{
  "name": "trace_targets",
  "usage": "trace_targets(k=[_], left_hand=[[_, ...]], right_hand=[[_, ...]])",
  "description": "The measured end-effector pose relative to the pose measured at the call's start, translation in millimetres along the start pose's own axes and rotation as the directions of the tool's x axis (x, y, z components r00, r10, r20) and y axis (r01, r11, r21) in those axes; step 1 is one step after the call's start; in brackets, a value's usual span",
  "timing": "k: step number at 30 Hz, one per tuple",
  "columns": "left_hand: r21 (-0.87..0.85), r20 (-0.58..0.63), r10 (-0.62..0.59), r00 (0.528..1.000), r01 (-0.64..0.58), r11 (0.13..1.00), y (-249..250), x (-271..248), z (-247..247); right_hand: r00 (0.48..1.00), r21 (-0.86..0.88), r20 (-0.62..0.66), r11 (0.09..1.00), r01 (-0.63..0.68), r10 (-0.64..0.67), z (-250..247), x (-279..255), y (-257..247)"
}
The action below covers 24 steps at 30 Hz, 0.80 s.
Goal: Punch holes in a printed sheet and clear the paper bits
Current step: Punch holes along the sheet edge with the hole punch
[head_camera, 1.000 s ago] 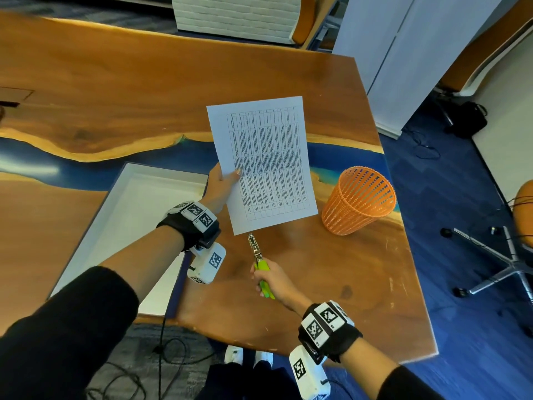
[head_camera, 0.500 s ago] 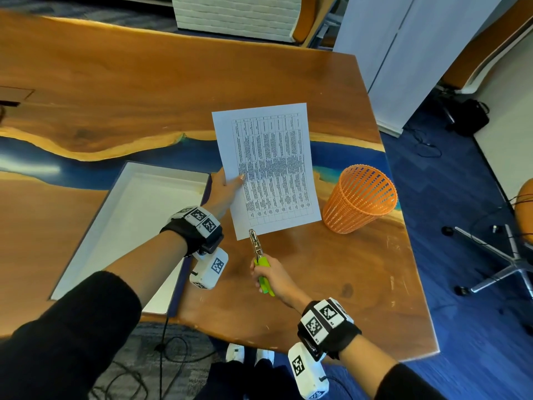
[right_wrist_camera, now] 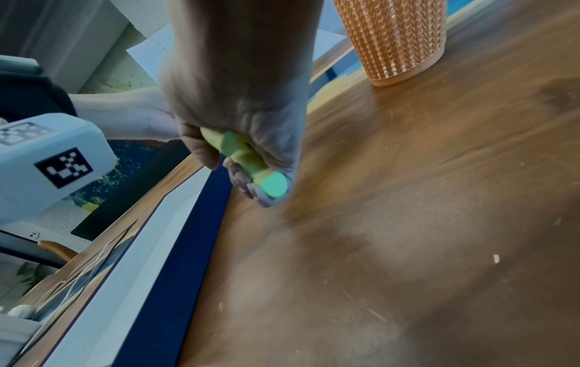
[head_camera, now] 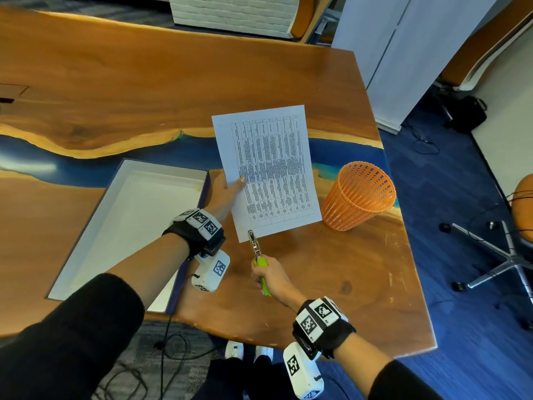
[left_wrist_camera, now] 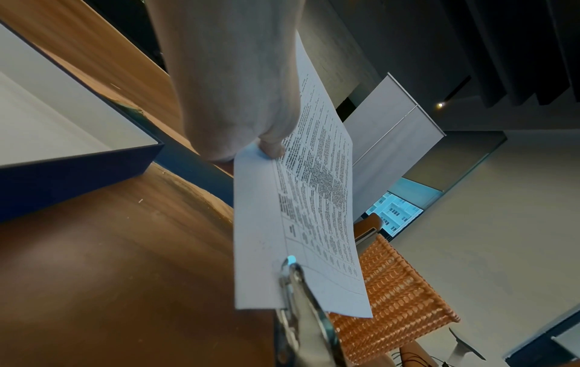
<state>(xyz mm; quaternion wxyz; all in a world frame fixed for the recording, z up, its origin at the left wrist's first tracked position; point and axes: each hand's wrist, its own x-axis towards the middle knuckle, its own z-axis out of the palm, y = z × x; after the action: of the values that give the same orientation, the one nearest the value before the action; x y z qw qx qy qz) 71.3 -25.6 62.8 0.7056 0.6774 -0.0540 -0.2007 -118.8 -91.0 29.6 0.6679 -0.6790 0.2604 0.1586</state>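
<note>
White printed sheet of paper (head_camera: 268, 171) hangs above the wood-and-blue-resin table (head_camera: 115, 90), its left edge pinched by the left hand (head_camera: 223, 196). At its six o'clock corner sits the metal, green-handled hole punch (head_camera: 257, 256), gripped by the right hand (head_camera: 272, 281). Orange mesh plastic basket (head_camera: 359, 196) stands at three o'clock, white shallow tray (head_camera: 127, 223) at nine.

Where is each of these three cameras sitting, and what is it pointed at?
Head: looks down at the wooden table; both forearms show.
Left wrist: looks along the left hand gripping the printed white sheet.
Right wrist: looks along the right hand gripping the green-handled metal punch.
All three share the orange mesh basket.
</note>
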Motion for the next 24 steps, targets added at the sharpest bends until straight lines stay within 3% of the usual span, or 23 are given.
trace_targets(k=[24], left_hand=[[0.033, 0.065, -0.090, 0.994, 0.088, 0.996, -49, -8, 15]], right_hand=[[0.980, -0.101, -0.146, 0.984, -0.150, 0.135, 4, 11, 42]])
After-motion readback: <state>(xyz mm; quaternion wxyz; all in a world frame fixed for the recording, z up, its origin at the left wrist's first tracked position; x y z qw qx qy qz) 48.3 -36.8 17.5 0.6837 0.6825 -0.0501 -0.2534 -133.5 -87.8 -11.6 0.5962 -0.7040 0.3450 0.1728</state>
